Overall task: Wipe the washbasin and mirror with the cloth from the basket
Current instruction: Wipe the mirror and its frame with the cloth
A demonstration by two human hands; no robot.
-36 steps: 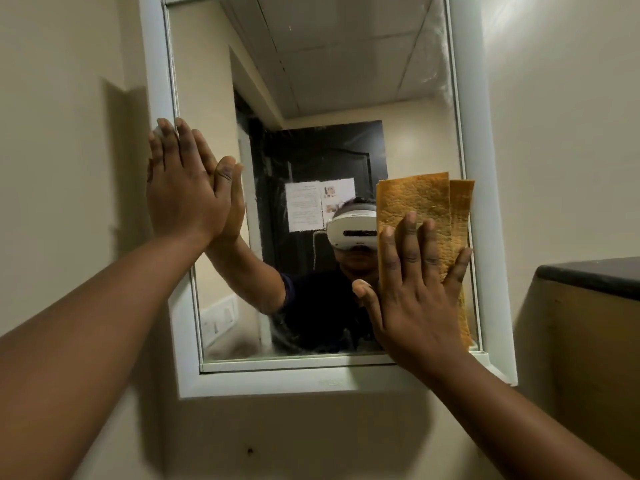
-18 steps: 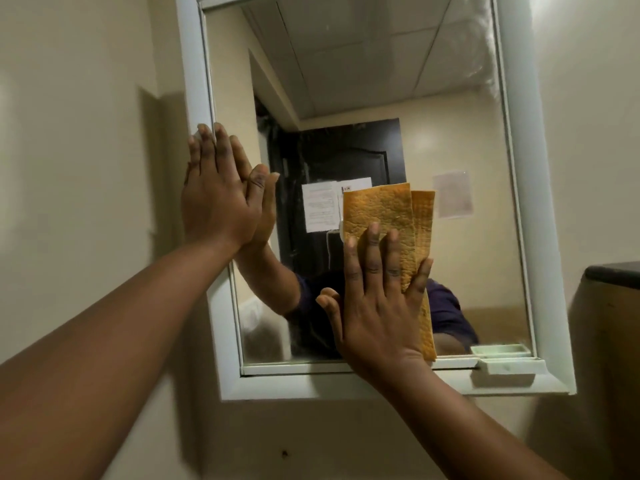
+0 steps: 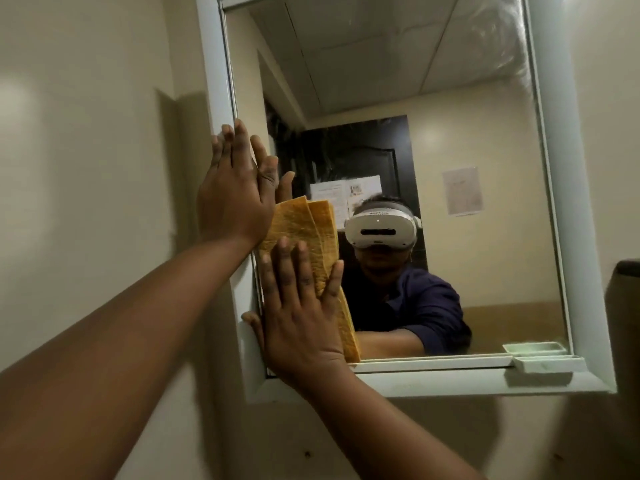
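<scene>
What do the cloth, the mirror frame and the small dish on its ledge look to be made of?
Cloth: orange, thin and fairly stiff, with a pebbled matte face; likely a cellulose or non-woven wipe. Frame: pale, smooth, satin, with a bevelled profile; painted wood or moulded plastic, cannot tell which. Dish: pale, matte, with a thick rounded rim; probably plastic, possibly ceramic.

The cloth [image 3: 301,233] is orange and folded flat in layers. It stands tall against the lower left part of the mirror [image 3: 450,133], tilted a little, with its bottom edge down at the frame. The mirror is a tall glass in a white frame on a cream wall. Its top right corner looks smeared and cloudy.
</scene>
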